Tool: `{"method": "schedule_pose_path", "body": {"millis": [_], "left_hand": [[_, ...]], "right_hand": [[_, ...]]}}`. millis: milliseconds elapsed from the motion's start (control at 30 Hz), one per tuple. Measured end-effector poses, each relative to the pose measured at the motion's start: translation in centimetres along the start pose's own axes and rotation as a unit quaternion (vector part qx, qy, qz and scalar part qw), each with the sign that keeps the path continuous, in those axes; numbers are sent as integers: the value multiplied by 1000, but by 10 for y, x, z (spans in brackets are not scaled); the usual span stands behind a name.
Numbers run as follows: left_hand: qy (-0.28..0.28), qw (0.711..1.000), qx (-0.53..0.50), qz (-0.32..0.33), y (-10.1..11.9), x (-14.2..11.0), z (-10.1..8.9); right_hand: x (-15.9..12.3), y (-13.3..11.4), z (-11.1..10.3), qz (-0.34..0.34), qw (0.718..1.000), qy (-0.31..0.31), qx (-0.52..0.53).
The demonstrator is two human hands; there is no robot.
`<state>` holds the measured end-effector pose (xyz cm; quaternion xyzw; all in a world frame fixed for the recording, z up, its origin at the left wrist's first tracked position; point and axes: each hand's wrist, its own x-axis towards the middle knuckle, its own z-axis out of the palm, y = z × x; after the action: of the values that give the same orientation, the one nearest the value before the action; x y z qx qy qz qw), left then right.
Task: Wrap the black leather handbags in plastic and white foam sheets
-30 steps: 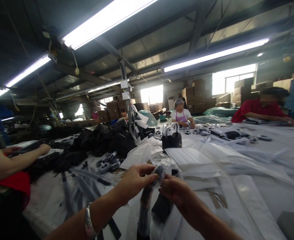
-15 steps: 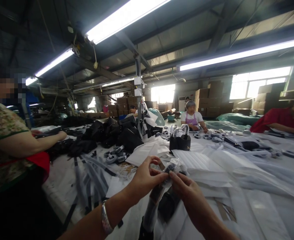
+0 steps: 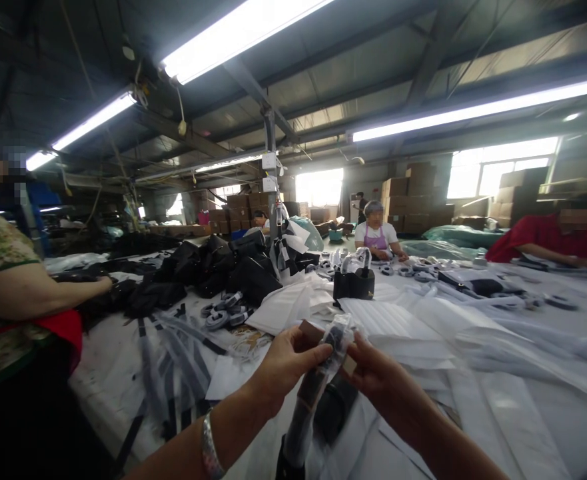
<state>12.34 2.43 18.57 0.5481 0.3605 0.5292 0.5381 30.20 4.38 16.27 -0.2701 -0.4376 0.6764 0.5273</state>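
In front of me a dark strap point(image 3: 307, 400) in clear plastic wrap rises from a black item at the bottom edge. My left hand point(image 3: 286, 360) pinches its wrapped upper end, with the thumb lying on the plastic. A piece of brown card point(image 3: 312, 333) shows by the left fingers and seems to run behind the strap. My right hand point(image 3: 373, 365) is closed beside the strap end, fingers pressed at the card's tan edge; its fingertips are partly hidden. A black bag part point(image 3: 337, 407) lies blurred beneath the hands.
White foam sheets point(image 3: 398, 327) cover the table to the right. A small black bag point(image 3: 354, 283) stands ahead. Coiled straps point(image 3: 223, 312), loose plastic-covered strips point(image 3: 168, 373) and a pile of black bags point(image 3: 213, 263) lie left. Co-workers sit across and a person stands at left.
My right hand has shifted from the strap's front to its right side. More brown card shows by the left fingers. The view has turned slightly right.
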Motion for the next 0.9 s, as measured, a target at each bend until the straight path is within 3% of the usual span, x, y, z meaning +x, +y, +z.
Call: {"method": "schedule_pose_path", "body": {"millis": [100,233,433,533,667,900], "left_hand": [[4,1000,-2,11,-2,0,0],[8,1000,-3,25,-2,-1,3],[40,998,42,36,-5,-3,10],[59,993,73,73,-9,-5,13],[87,981,123,122,-17,-5,12],[102,975,154,121,-21,-8,10]], "right_hand": [[-6,7,-2,43,996,-21,78],[-15,21,6,-3,996,-28,84],[-13,43,23,-92,991,91,14],[-9,52,29,-120,981,149,-21],[-5,55,33,-142,977,154,-25],[-1,54,31,-164,972,151,-69]]}}
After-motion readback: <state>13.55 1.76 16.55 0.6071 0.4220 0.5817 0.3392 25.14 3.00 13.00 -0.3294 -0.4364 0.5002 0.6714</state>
